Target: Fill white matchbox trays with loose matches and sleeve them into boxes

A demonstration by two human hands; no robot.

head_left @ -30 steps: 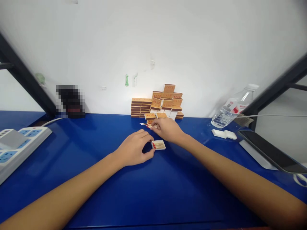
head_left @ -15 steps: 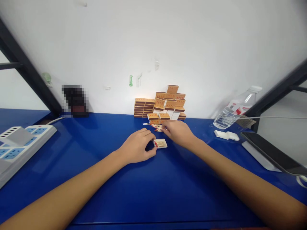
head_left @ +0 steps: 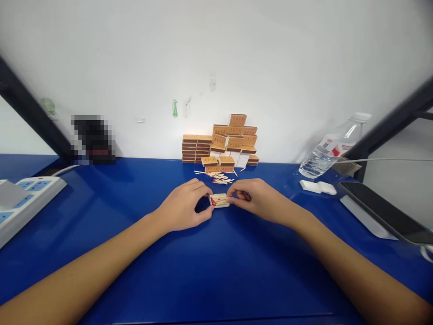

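Note:
A small white matchbox tray (head_left: 221,206) lies on the blue table with several red-tipped matches in it. My left hand (head_left: 184,205) grips the tray's left end between thumb and fingers. My right hand (head_left: 259,201) is at the tray's right end, thumb and forefinger pinched on matches (head_left: 230,200) whose red heads point left over the tray. Just behind the tray, a loose heap of matches (head_left: 219,176) is scattered on the table. Stacked matchboxes (head_left: 233,140) stand against the wall behind the heap.
At the right, a water bottle (head_left: 331,146) leans near a dark frame post. A white earbud case (head_left: 318,187) lies before it, and a phone (head_left: 385,212) rests on a white stand. A power strip (head_left: 37,194) lies at the left, and a blurred dark object (head_left: 96,140) stands by the wall.
My right hand has moved from the match heap toward me to the tray's right end, bringing matches. My left hand stays on the tray. The view has shifted slightly.

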